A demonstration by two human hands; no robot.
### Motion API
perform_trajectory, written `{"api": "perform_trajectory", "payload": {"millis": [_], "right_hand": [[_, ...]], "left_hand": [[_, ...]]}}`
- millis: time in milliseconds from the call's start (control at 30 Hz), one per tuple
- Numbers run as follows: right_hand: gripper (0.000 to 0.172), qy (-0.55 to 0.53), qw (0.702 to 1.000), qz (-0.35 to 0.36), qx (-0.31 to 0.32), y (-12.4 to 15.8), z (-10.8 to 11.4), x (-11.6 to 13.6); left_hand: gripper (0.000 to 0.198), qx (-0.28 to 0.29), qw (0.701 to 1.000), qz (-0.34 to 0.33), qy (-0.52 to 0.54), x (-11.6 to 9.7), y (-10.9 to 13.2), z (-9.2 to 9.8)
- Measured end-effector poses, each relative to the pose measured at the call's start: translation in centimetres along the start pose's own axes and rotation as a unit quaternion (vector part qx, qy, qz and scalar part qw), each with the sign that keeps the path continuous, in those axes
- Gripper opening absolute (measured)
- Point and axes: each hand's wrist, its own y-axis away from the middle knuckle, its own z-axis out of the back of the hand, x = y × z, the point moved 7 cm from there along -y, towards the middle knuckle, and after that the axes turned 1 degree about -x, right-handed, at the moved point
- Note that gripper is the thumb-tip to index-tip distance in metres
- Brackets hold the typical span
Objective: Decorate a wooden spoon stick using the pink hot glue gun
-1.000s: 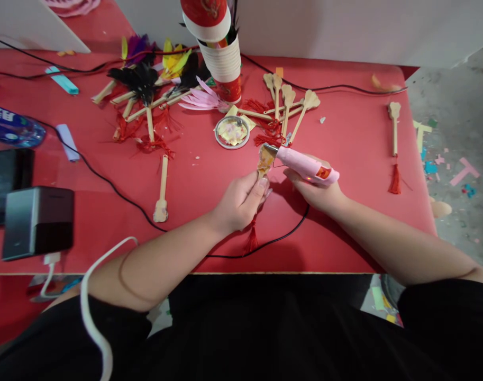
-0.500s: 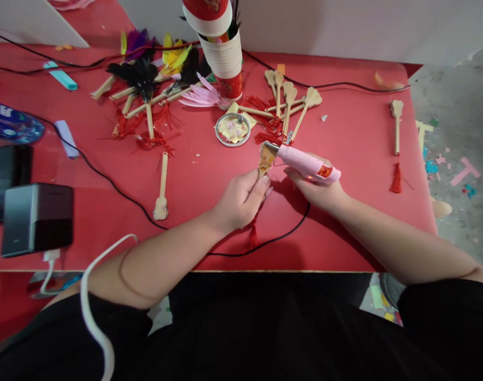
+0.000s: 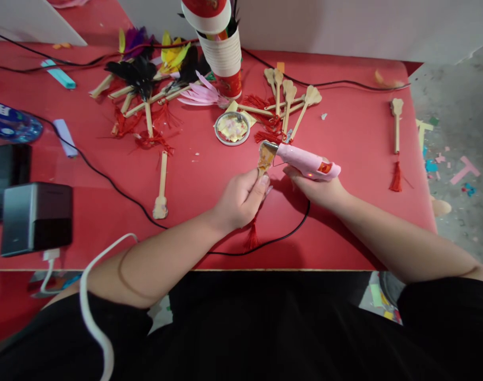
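Closed around the stem of a small wooden fan-shaped handle [image 3: 267, 155], my left hand [image 3: 243, 198] keeps its flat head tilted up. Brownish glue-like patches mark that head, and a red tassel [image 3: 252, 236] hangs below my fingers. My right hand [image 3: 318, 188] grips a pink hot glue gun [image 3: 304, 160], whose metal nozzle is at the head's upper right edge. Whether the nozzle touches the wood I cannot tell. An orange light glows on the gun's side. Just beyond lie several bare wooden handles [image 3: 289, 95] with red tassels.
A round tin [image 3: 232, 128] with yellowish contents sits behind my hands, near a stack of paper cups [image 3: 224, 58]. Feathered handles [image 3: 140, 79] lie at the back left. Single handles rest left [image 3: 162, 185] and far right [image 3: 397, 124]. A black cord [image 3: 118, 185] crosses the table beside a grey box [image 3: 37, 218].
Almost nothing differs. The camera view has shifted very slightly; both hands hold the handle and the glue gun in nearly the same place.
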Motion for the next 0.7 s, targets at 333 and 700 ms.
{"api": "perform_trajectory", "payload": {"millis": [333,700], "right_hand": [[0.036,-0.014,1.0,-0.025,-0.009,0.02,-0.06,-0.33],[0.039,0.001,1.0,0.0,0.005,-0.31,0.21,-0.08]], "left_hand": [[0.047,0.0,1.0,0.006,0.003,-0.01,0.14,-0.09],[0.048,0.003,1.0,0.014,0.007,0.16,0.22,-0.17]]}}
